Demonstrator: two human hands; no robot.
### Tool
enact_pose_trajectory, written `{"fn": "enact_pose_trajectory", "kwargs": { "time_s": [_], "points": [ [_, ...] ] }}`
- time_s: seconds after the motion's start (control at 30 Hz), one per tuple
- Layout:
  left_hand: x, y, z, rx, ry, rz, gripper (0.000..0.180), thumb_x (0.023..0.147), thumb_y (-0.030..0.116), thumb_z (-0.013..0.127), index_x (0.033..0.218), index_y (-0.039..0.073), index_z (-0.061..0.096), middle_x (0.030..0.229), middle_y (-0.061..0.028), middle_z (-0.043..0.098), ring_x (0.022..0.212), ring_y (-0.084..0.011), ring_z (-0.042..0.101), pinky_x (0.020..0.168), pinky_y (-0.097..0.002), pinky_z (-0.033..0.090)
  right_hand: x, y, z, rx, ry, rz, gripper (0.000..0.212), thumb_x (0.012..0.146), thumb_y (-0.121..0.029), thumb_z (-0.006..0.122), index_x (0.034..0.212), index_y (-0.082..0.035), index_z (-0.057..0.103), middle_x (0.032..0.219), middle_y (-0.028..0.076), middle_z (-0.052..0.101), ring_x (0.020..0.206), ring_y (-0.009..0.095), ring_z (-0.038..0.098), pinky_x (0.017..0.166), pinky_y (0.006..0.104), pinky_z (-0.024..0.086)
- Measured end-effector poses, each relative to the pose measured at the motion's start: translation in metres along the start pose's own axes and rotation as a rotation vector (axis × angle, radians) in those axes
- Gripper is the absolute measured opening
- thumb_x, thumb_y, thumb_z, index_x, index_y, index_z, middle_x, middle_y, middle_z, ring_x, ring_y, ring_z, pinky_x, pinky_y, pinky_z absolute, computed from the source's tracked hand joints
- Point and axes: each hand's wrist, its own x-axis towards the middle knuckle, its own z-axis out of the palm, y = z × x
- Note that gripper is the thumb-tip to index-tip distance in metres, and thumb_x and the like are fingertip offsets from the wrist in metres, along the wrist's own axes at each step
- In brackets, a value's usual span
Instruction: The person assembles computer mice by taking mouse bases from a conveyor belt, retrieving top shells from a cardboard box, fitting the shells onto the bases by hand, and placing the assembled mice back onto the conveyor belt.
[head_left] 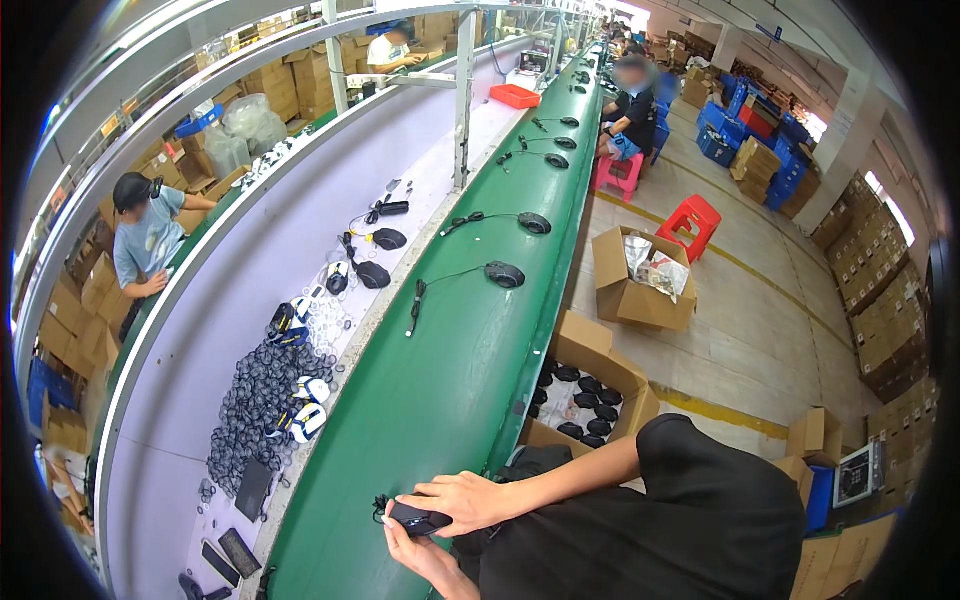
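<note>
Over the near end of the green conveyor belt (400,400), I hold a black computer mouse (420,521) in both hands. My right hand (468,502) lies over its top, with fingers curled across it. From below, my left hand (428,562) grips the mouse's front end, its thumb up against the side. A bundled black cable (381,507) shows just beyond the left thumb. Part of the mouse is hidden under my fingers. Farther up the belt lies another black mouse (505,275) with its tied cable stretched out, and several more follow behind it.
Left of the belt, a pale bench holds a heap of small dark round parts (265,400) and several loose mice. An open carton of black mice (590,400) stands beside my right arm. Beyond are another carton (640,285), a red stool (690,225) and co-workers.
</note>
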Motion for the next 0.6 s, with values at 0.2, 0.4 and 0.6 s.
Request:
{"fn": "enact_pose_trajectory", "kwargs": {
  "time_s": [0.2,0.4,0.6],
  "points": [
    [0.009,0.001,-0.01,0.015,-0.061,0.003,0.038,0.1,0.03,0.05,0.112,-0.006,0.057,0.102,-0.0142,0.061,0.092,-0.0207,0.062,0.079,-0.0332,0.055,0.003,0.009,0.001,0.32,0.078,0.015,0.079,0.073,-0.035,0.076,0.139,-0.005,0.043,0.121,0.018,0.061,0.098,0.034,0.062,0.082,0.0411,0.052],
    [0.006,0.009,-0.009,-0.033,-0.105,0.102,0.041,0.099,0.03,0.05,0.117,-0.006,0.054,0.109,-0.0182,0.06,0.099,-0.0248,0.062,0.083,-0.0363,0.054,0.009,0.013,-0.008,0.635,0.053,0.141,0.075,0.067,-0.033,0.082,0.128,0.0,0.054,0.116,0.019,0.064,0.102,0.033,0.064,0.089,0.0387,0.05],
    [0.001,0.018,-0.003,-0.046,-0.148,0.089,0.044,0.1,0.031,0.049,0.123,-0.007,0.05,0.115,-0.0184,0.057,0.103,-0.0237,0.059,0.089,-0.0357,0.05,0.008,0.005,-0.015,0.602,0.121,0.111,0.067,0.064,-0.032,0.083,0.119,0.001,0.061,0.11,0.018,0.066,0.099,0.031,0.065,0.088,0.0377,0.051]
  ]
}}
